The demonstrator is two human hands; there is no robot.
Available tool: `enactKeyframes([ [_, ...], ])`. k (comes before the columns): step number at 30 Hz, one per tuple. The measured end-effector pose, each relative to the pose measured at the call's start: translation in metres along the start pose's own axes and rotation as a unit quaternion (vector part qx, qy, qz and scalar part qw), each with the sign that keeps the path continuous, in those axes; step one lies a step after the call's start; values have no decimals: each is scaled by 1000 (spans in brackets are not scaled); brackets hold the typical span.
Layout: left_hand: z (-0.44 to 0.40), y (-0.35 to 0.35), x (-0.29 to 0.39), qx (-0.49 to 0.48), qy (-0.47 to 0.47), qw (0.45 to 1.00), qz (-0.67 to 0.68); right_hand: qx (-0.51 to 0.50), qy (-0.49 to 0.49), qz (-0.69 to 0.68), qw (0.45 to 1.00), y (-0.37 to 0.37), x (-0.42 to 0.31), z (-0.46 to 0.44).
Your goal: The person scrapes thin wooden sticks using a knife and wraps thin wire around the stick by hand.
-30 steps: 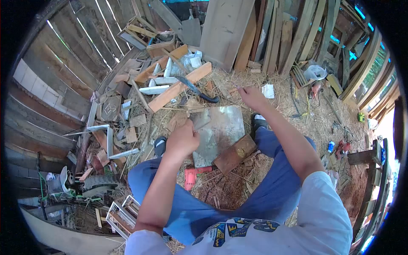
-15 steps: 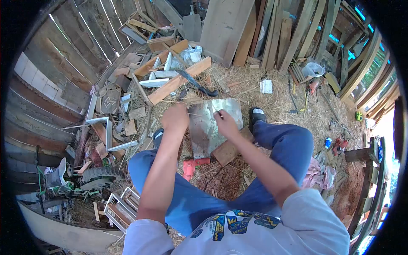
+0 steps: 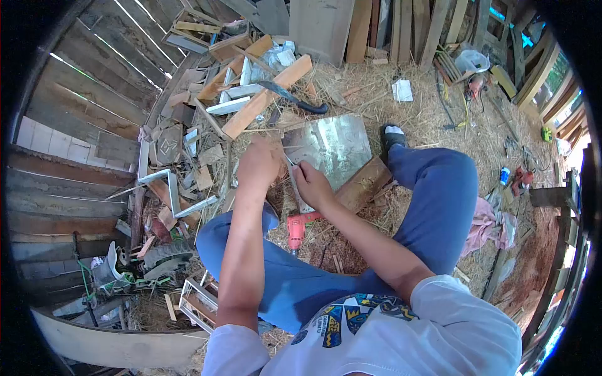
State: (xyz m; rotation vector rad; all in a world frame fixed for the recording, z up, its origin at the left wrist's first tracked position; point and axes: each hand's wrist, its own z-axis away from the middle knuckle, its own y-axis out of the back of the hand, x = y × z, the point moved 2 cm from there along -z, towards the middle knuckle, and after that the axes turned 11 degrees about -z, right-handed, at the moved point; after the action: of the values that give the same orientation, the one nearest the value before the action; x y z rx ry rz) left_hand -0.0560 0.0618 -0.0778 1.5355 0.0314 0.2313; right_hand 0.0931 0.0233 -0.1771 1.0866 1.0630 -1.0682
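My left hand is closed, near the left edge of a worn metal-like sheet; what it holds is hidden. My right hand is closed around a thin, light piece, too small to name, close to the right of my left hand. The sheet lies on the straw-covered ground between my feet. A brown wood block rests at its lower right edge, partly under my right forearm. Below the sheet lies a red power tool.
A curved blade with a black handle lies across a plank beyond the sheet. Wood scraps and a white frame are at left. Boards lean at the back. A pink cloth lies right of my knee.
My right hand has moved left and towards me, from beyond the sheet's right side to beside my left hand. The view has shifted, and my left hand remains closed.
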Motion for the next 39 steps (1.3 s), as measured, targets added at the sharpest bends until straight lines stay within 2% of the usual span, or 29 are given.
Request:
enactKeyframes([
  [2,0,6,3,7,7,1000,3,-28,23,24,999,2,-10,0],
  [4,0,11,6,82,-27,996,11,-21,19,14,999,2,-5,-2],
  [5,0,13,6,80,-29,996,9,-16,19,4,1000,1,-2,-5],
  [7,3,14,3,143,-69,979,130,-8,26,-3,1000,2,-5,-6],
  [10,6,5,1,140,-62,969,192,-5,38,-16,999,-1,-11,-7],
  [14,15,3,9,122,-29,980,157,25,70,-31,997,-7,-1,-8],
  [15,16,5,9,147,-45,975,159,27,69,-33,997,-6,-3,-9],
  [17,16,4,11,165,-67,971,159,19,0,-14,1000,-1,-1,-9],
  [21,23,13,16,189,-78,971,124,18,26,-32,999,-4,-9,-12],
  [26,20,20,22,191,-65,973,112,11,12,-52,999,1,-18,-11],
  [28,21,24,27,148,13,960,236,6,16,-50,999,2,-20,-13],
  [29,21,21,25,148,15,960,236,3,21,-49,999,3,-21,-13],
  [34,20,13,17,201,-70,956,204,-3,31,-26,999,8,-23,-8],
  [37,23,15,18,185,-84,969,138,-13,29,-36,999,6,-26,-7],
  [39,25,15,18,186,-90,967,149,-14,28,-40,999,5,-20,-5],
])
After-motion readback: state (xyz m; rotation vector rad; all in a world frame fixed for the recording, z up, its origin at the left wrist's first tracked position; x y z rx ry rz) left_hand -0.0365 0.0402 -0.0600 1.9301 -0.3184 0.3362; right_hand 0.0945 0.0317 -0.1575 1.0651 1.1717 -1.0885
